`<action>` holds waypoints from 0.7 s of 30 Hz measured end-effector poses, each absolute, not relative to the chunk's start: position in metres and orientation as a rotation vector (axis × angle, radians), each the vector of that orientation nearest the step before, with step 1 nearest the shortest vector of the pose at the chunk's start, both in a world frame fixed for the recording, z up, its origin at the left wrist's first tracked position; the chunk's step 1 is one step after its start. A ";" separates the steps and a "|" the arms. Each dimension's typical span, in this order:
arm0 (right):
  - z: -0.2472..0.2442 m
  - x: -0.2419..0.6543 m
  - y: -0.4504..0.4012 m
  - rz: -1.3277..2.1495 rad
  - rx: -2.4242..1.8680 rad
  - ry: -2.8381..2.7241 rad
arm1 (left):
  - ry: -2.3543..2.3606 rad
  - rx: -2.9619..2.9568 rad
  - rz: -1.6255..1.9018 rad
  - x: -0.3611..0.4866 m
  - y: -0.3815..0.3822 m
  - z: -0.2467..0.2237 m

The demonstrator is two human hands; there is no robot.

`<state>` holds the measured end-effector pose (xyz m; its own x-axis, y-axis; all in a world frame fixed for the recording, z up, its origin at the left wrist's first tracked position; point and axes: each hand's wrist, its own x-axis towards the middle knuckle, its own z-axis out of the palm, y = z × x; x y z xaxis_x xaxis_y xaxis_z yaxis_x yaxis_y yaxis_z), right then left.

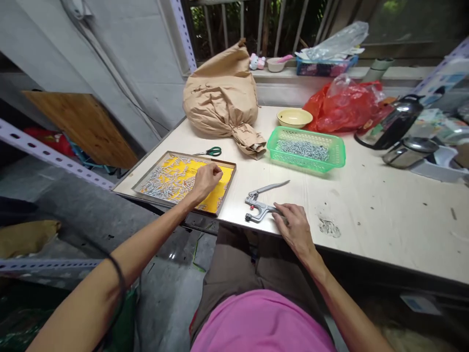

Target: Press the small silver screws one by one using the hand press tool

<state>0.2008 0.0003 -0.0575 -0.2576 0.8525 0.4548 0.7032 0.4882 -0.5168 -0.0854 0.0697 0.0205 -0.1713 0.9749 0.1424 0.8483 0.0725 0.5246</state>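
My left hand (208,182) is over the right part of a shallow cardboard tray (226,195), its fingers pinched together. What they hold, if anything, is too small to make out. Many small silvery metal pieces (163,183) lie on the tray's yellow bottom, mostly toward its left. At the table's front edge, my right hand (293,225) is closed on the lower handle of metal snap-fastener pliers (261,211). These pliers lie on the table with a C-shaped jaw pointing left, a small red part at the jaw and the upper handle spread apart.
Behind the tray lie green-handled scissors (214,151) and a big brown paper bag (223,93). A green plastic basket (308,164) holds many small metal pieces. Farther back are a yellow bowl (294,117), red plastic bags (340,107) and, at right, a dark kettle (397,120).
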 end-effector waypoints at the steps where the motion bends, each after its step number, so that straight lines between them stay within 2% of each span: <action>1: -0.057 0.201 0.001 0.266 -1.304 -2.081 | 1.996 1.713 0.825 -0.075 0.062 0.021; 7: -0.045 0.201 0.011 0.195 -1.463 -2.306 | 1.543 1.107 0.832 -0.008 0.018 0.011; 13: -0.036 0.210 0.033 0.182 -1.369 -2.488 | 1.639 0.986 0.680 0.004 0.017 -0.002; 21: -0.047 0.213 0.034 0.132 -1.332 -2.414 | 1.657 0.858 0.563 0.004 0.022 0.003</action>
<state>0.2127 0.0345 -0.0471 -0.4792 0.8315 0.2811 0.7958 0.5467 -0.2606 0.0045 0.0218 0.0033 -0.1039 0.7808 -0.6161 0.2444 0.6205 0.7451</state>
